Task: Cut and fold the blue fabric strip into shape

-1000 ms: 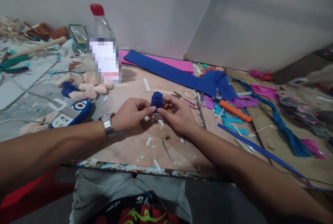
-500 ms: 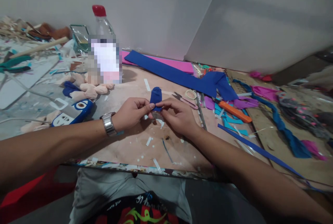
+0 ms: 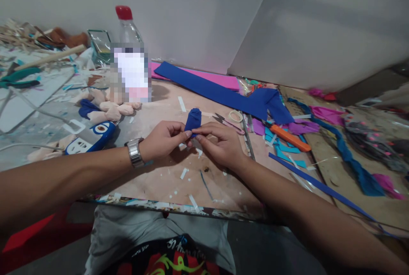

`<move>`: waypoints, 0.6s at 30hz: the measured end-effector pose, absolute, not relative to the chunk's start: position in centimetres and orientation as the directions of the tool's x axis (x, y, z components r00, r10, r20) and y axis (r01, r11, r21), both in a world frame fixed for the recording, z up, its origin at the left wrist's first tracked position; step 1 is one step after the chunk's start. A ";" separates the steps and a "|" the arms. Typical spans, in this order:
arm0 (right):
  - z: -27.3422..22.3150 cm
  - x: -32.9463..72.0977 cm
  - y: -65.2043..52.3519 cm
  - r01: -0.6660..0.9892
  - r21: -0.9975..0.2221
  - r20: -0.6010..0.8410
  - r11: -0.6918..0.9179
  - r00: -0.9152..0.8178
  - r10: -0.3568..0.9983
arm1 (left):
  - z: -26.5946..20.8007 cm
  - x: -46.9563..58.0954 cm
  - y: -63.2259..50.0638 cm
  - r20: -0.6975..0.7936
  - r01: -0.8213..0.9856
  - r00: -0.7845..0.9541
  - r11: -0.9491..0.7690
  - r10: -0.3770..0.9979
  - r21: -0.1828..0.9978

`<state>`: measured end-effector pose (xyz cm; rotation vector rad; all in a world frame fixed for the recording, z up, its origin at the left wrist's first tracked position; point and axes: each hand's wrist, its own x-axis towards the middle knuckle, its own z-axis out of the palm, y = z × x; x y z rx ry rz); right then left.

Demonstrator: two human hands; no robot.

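Note:
A small gathered piece of blue fabric (image 3: 193, 120) stands up between my two hands above the worktable. Thumb and fingers of my left hand (image 3: 168, 136), which has a metal watch at the wrist, pinch its lower end from the left. My right hand (image 3: 220, 140) grips the same lower end from the right, fingertips nearly meeting those of the left. Just beyond the right hand lie pink-handled thread snips (image 3: 230, 123) and a small roll of tape (image 3: 235, 116). What the fingers do beneath the fabric is hidden.
Behind lies a long blue fabric strip (image 3: 201, 85) over a pink one. An orange cutter (image 3: 287, 137) and scraps are on the right. At left are a blue-and-white power strip (image 3: 91, 138), peach stuffed pieces (image 3: 111, 111), green-handled pliers (image 3: 19, 78) and a red-capped bottle (image 3: 124, 13).
The view has shifted slightly, so everything sits a little further right. Both hands keep their pinch on the blue fabric, with only slight finger movement.

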<state>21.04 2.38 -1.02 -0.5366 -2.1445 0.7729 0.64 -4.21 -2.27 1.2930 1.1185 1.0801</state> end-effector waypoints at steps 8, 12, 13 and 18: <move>-1.0 21.0 2.4 0.116 -0.688 0.526 0.716 -0.600 0.602 | -2.1 0.9 -4.6 0.082 0.161 0.149 -0.106 0.985 0.981; -1.0 20.9 2.2 0.119 -0.702 0.525 0.702 -0.579 0.624 | -2.1 0.9 -4.7 0.105 0.165 0.145 -0.128 0.984 0.978; -1.0 20.9 2.2 0.131 -0.705 0.518 0.697 -0.575 0.633 | -2.2 1.0 -4.8 0.107 0.154 0.152 -0.130 0.983 0.980; -1.4 20.9 2.1 0.188 -0.757 0.460 0.626 -0.527 0.715 | -2.9 1.6 -5.2 0.036 -0.023 0.146 -0.033 0.989 0.999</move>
